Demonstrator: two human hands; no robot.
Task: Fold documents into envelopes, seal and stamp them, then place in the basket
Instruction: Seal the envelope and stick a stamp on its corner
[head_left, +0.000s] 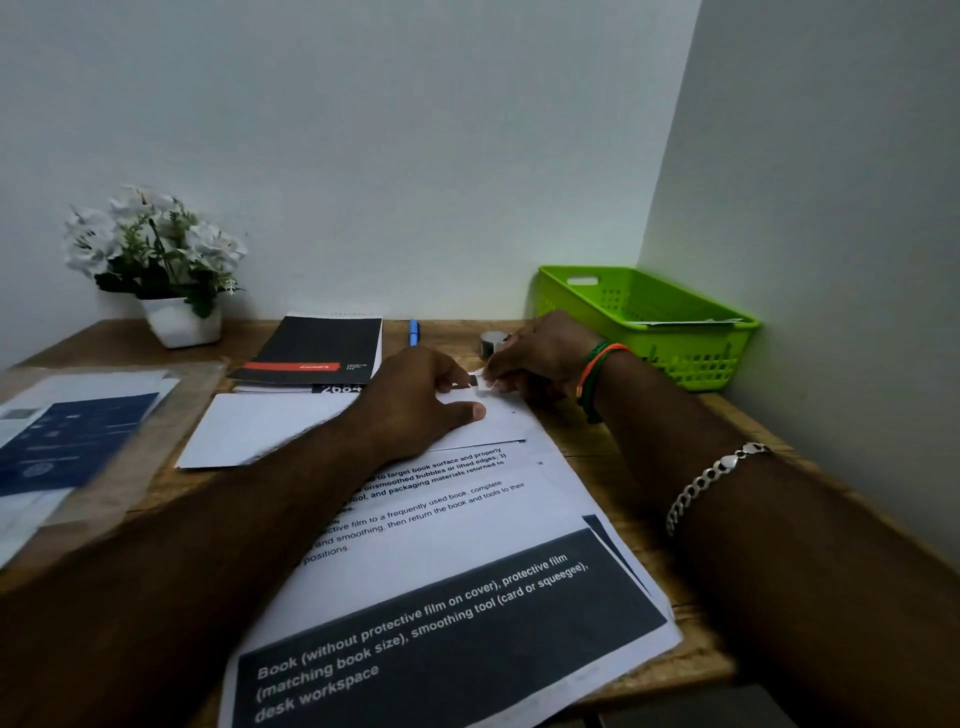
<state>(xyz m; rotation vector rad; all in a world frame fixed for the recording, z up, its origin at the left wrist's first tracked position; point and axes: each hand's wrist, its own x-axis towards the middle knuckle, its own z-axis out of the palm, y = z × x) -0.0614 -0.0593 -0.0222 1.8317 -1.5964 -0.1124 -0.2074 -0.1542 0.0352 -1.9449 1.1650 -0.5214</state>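
Note:
A white envelope (260, 426) lies on the desk over printed documents (457, 571). My left hand (421, 400) presses down on the envelope's right part, thumb stretched forward. My right hand (540, 358) pinches a small white stamp (484, 383) at the envelope's upper right corner, fingertips of both hands almost meeting there. A green basket (691, 343) stands at the back right against the wall, with a white envelope (691, 322) lying inside it.
A roll of tape (491, 343) sits behind my right hand, and a blue pen (413, 332) lies beside it. A black notepad (311, 353) rests further left, a potted white flower (156, 270) in the back left corner, and a plastic folder with papers (67, 441) at the left edge.

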